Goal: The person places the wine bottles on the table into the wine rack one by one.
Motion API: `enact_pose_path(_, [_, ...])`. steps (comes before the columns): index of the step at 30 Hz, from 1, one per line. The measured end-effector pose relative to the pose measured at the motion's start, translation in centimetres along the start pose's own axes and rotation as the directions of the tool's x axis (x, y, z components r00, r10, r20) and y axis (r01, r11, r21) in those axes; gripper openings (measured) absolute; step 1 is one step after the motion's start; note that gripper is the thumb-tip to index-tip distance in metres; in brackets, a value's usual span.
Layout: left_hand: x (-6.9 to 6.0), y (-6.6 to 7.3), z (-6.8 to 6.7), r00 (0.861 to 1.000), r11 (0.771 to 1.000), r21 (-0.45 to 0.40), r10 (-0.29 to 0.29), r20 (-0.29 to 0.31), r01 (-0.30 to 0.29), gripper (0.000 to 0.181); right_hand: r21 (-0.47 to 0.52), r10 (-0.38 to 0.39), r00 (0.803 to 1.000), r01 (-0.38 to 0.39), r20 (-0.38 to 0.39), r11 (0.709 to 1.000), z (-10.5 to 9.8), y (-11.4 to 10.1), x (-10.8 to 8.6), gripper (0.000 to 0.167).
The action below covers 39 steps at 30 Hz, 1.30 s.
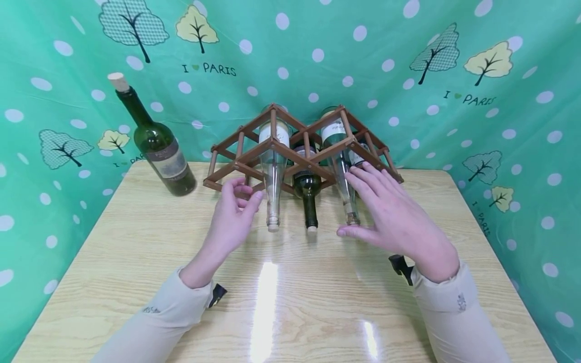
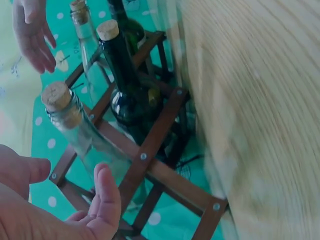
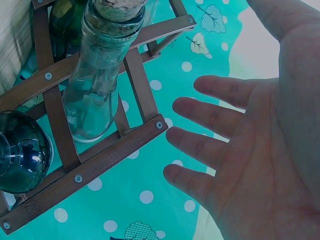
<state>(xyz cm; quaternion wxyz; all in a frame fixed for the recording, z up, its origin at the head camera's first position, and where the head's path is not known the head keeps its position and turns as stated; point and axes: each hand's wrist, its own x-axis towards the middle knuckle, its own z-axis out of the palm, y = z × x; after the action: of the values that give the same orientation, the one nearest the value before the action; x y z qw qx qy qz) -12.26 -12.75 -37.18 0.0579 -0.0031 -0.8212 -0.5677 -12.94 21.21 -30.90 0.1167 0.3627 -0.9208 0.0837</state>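
A brown wooden wine rack (image 1: pixel 274 141) stands at the back of the table, with bottles lying neck-forward in it. My left hand (image 1: pixel 233 214) is just left of a clear corked bottle (image 1: pixel 274 186), its fingers loosely bent and holding nothing. A dark green corked bottle (image 1: pixel 308 194) lies in the middle. My right hand (image 1: pixel 395 217) hovers beside another clear bottle (image 1: pixel 343 176), fingers spread; the right wrist view shows a bare palm (image 3: pixel 260 165) apart from that bottle (image 3: pixel 95 80). Behind this hand, a further dark bottle (image 1: pixel 358 156) is partly hidden.
A dark green bottle (image 1: pixel 159 146) with a cork and a label stands upright at the table's back left. The wooden table (image 1: pixel 317 287) reaches a green dotted cloth (image 1: pixel 313 55) behind. Black straps (image 1: pixel 401 267) show at both wrists.
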Motion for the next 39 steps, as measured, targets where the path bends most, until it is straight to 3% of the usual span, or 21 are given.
enact_pose_path(5, [-0.3, -0.2, -0.8, 0.991, 0.997, 0.034, 0.08, -0.105, -0.076, 0.062, 0.001, -0.005, 1.0, 0.005, -0.002, 1.0, 0.0, 0.0, 0.0, 0.108])
enact_pose_path(15, [-0.2, -0.7, -2.8, 0.963, 0.989, 0.083, 0.14, -0.231, -0.124, 0.063, 0.006, -0.004, 1.0, 0.004, -0.003, 1.0, 0.0, 0.0, 0.0, 0.108])
enact_pose_path(23, [0.3, -1.3, -5.1, 0.939, 0.99, 0.09, 0.132, -0.319, -0.109, 0.064, 0.004, -0.006, 1.0, 0.006, -0.005, 1.0, 0.1, 0.0, 0.0, 0.109])
enact_pose_path(35, [2.0, -3.2, -8.6, 0.887, 0.993, 0.106, 0.09, -0.453, -0.046, 0.067, -0.004, 0.004, 1.0, -0.004, -0.002, 1.0, 0.1, -0.1, -0.1, 0.108])
enact_pose_path(39, [2.7, -3.9, -9.7, 0.864, 0.993, 0.119, 0.071, -0.499, -0.013, 0.07, -0.003, -0.001, 1.0, 0.001, -0.004, 1.0, 0.1, -0.1, -0.1, 0.108])
